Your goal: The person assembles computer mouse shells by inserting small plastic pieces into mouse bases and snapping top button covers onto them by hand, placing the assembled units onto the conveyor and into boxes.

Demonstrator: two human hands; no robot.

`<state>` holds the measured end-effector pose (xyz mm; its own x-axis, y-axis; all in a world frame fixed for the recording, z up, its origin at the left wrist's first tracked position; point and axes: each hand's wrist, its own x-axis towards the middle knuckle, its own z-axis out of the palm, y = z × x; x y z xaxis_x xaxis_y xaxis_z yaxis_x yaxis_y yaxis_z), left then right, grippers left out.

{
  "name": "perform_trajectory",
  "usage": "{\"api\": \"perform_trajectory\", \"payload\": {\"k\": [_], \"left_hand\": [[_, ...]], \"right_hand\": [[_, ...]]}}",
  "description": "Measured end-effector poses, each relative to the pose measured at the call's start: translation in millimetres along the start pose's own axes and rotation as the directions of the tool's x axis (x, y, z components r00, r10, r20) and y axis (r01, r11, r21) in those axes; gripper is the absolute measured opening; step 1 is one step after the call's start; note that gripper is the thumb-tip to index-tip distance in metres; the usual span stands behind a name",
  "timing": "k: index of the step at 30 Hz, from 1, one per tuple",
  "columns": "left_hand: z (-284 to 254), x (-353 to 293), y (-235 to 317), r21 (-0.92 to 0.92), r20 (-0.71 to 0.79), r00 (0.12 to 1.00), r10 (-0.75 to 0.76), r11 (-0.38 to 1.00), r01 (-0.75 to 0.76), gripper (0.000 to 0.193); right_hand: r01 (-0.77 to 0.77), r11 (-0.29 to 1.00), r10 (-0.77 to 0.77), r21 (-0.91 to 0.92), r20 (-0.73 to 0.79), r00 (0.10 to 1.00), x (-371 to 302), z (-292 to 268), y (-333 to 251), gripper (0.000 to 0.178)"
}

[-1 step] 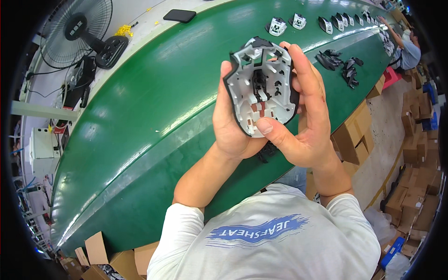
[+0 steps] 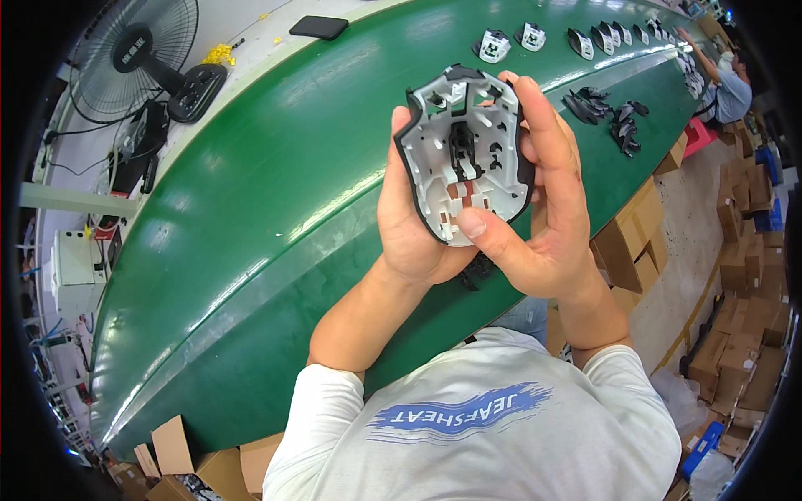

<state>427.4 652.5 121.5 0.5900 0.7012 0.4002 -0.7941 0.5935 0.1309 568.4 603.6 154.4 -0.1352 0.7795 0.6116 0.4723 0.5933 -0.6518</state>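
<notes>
Both my hands hold up a computer mouse shell [image 2: 498,185], its hollow inside turned up toward me. The inside is whitish grey with pegs, clips and a black piece along the middle; the rim is black. My left hand [image 2: 408,230] wraps the shell's left side and lower end. With its fingers along the right side, my right hand [image 2: 553,221] presses its thumb on the inside of the lower edge. The outer face of the shell is hidden. Small black parts [image 2: 476,274] on the green table [image 2: 251,192] show partly below my hands.
Along the far edge stand more mouse shells [image 2: 494,47], with piles of black side pieces [image 2: 588,105] nearer. A phone [image 2: 319,27] and a fan [image 2: 138,50] are at the upper left. A co-worker [image 2: 733,93] sits far right. Cardboard boxes [image 2: 632,234] flank the table.
</notes>
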Motion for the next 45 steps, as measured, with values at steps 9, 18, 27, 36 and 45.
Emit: {"api": "perform_trajectory", "payload": {"k": [9,18,27,36,45], "left_hand": [[1,-4,2,0.01,0.01,0.999,0.042,0.999,-0.042,0.069],[43,-7,4,0.041,-0.4,0.916,0.034,0.999,-0.02,0.067],[46,-7,8,0.124,-0.469,0.878,0.098,0.991,-0.045,0.066],[45,-5,6,0.231,-0.438,0.891,0.122,0.973,-0.02,0.072],[37,-5,-1,0.462,-0.475,0.852,0.222,0.886,0.026,0.075]], "right_hand": [[-0.025,1.0,0.025,-0.015,0.02,0.999,4,6,-10,0.094],[-0.105,0.992,0.103,0.069,0.03,0.994,-3,13,1,0.097],[-0.086,0.995,0.091,0.057,-0.095,0.991,2,32,5,0.098],[0.362,0.637,-0.401,-0.68,0.108,0.91,5,-10,-7,0.057],[0.284,0.874,-0.195,-0.395,0.251,0.948,13,-12,-20,0.047]]}}
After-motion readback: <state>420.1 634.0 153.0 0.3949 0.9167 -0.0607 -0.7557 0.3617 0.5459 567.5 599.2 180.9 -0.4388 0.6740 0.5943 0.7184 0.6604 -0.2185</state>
